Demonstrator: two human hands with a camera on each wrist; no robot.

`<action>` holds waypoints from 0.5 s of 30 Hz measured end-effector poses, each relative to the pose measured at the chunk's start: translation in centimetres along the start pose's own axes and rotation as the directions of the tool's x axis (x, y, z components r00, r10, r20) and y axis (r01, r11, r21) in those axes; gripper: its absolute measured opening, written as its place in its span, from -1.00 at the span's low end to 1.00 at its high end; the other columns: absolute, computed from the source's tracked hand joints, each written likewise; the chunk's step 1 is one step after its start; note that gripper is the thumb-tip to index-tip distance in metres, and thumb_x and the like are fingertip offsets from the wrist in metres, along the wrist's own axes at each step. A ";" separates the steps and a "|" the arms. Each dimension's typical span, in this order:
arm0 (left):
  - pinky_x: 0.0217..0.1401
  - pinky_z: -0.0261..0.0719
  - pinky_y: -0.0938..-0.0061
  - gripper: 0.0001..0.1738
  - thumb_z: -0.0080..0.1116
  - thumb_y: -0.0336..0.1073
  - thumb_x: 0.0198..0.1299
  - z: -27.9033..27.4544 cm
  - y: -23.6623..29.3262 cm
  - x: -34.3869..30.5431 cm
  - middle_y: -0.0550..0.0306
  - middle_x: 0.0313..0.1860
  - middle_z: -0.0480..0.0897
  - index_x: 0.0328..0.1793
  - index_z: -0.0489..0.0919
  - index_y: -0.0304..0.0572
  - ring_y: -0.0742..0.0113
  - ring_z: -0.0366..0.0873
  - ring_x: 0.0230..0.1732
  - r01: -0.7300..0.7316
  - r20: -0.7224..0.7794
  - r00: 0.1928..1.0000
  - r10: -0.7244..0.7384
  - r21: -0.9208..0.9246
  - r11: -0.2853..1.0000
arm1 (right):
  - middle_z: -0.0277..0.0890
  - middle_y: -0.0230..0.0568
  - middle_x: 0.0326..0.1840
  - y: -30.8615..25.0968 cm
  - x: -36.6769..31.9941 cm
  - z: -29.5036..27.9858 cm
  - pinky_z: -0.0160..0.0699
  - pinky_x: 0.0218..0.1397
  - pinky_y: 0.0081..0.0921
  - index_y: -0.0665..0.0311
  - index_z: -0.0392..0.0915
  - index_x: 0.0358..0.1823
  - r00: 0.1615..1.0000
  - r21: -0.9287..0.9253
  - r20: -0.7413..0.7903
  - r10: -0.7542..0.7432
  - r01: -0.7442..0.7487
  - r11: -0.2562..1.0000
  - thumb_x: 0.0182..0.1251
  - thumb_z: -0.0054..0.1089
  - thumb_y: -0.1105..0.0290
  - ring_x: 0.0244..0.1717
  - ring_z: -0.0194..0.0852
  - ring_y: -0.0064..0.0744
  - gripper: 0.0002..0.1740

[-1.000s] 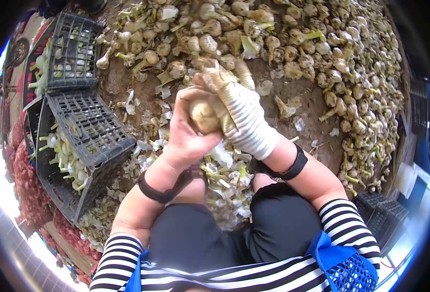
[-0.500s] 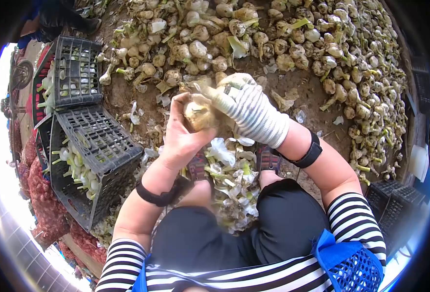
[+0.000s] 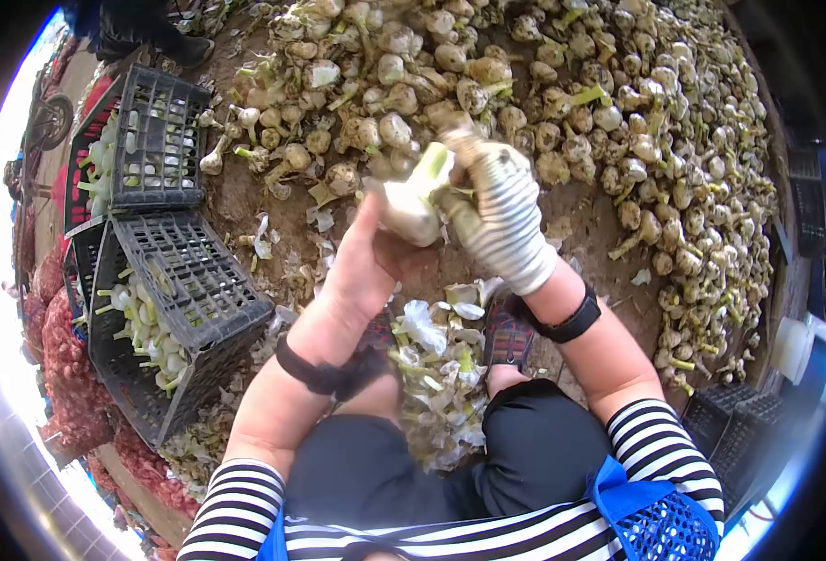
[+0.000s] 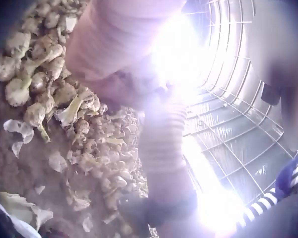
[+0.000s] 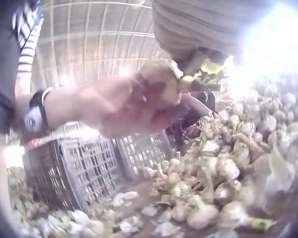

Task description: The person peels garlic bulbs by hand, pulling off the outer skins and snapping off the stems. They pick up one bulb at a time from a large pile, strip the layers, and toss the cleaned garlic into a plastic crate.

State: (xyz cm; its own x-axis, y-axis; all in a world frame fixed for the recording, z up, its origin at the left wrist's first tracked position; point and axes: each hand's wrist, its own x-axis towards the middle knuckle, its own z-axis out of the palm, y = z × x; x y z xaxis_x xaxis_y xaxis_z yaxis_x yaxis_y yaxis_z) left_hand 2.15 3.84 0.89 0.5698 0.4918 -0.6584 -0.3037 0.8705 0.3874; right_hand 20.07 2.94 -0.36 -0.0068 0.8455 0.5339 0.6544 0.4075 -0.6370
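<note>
My bare left hand [image 3: 362,262] cups a pale garlic bulb [image 3: 408,210] from below, held up over the dirt ground. My right hand [image 3: 499,213], in a striped glove, grips the bulb's upper end, where a green stem stub [image 3: 432,166] sticks out. In the right wrist view the left hand [image 5: 119,106] holds the bulb [image 5: 158,74], with the gloved fingers [image 5: 198,29] on top of it. The left wrist view is blurred and glared; it shows the striped glove [image 4: 161,139] beside loose garlic [image 4: 35,74].
A broad pile of unpeeled garlic [image 3: 619,112] covers the ground ahead and to the right. Black plastic crates [image 3: 184,271] holding trimmed garlic stand at the left, with red mesh sacks [image 3: 57,374] beyond. Peelings [image 3: 441,374] are heaped between my knees. More crates [image 3: 740,421] sit at the right.
Both hands have lifted the bulb forward toward the pile. The bulb has turned so its green stem stub shows, and the gloved hand has shifted to the bulb's right side.
</note>
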 end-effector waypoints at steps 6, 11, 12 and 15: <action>0.09 0.47 0.48 -0.22 0.33 -0.62 -0.14 1.9 -2.3 1.0 0.15 0.00 0.40 0.20 0.16 -0.13 0.38 0.43 0.02 -0.719 0.102 0.677 0.729 0.303 0.626 | 0.45 -0.39 -0.07 0.2 -1.0 2.0 0.36 0.03 -0.60 0.26 0.39 0.09 0.644 0.779 0.589 0.488 -0.614 -0.130 0.19 0.22 0.07 -0.08 0.38 -0.63 -0.46; 0.08 0.48 0.41 -0.38 0.28 -0.28 0.05 0.9 -1.4 0.8 0.10 0.01 0.44 0.21 0.24 -0.15 0.32 0.46 0.00 -0.585 0.080 0.811 0.579 0.137 0.800 | 0.56 -0.38 -0.21 -1.5 -0.7 0.6 0.43 -0.15 -0.67 0.32 0.54 -0.08 0.628 0.762 0.498 0.598 -0.646 0.044 0.24 0.18 0.14 -0.24 0.45 -0.67 -0.61; 0.00 0.53 0.41 -0.37 0.11 -0.03 0.11 0.9 -0.8 0.5 0.10 0.05 0.45 0.24 0.23 -0.14 0.31 0.49 -0.03 -0.391 0.054 0.918 0.392 -0.029 0.920 | 0.57 -0.39 -0.27 -2.1 -0.6 0.2 0.44 -0.21 -0.66 0.33 0.56 -0.12 0.618 0.761 0.479 0.623 -0.646 0.056 0.23 0.20 0.22 -0.28 0.45 -0.69 -0.67; 0.05 0.45 0.29 -0.26 -0.19 0.36 0.16 -0.7 0.1 1.2 0.16 0.02 0.47 0.20 0.33 -0.10 0.27 0.46 0.01 0.000 0.315 0.947 0.059 -0.184 0.983 | 0.60 -0.31 -0.40 -1.1 -1.1 1.2 0.43 -0.34 -0.62 0.33 0.59 -0.21 0.735 0.585 0.232 0.637 -0.628 0.513 0.20 0.23 0.33 -0.41 0.47 -0.65 -0.77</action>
State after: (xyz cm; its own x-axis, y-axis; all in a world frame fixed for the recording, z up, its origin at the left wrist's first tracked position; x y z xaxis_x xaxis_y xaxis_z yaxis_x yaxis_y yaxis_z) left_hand 2.28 4.51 -0.34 0.7627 0.5104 -0.3972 -0.4387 0.8595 0.2622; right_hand 18.47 1.93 -0.88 0.2360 0.9613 -0.1419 -0.1029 -0.1205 -0.9874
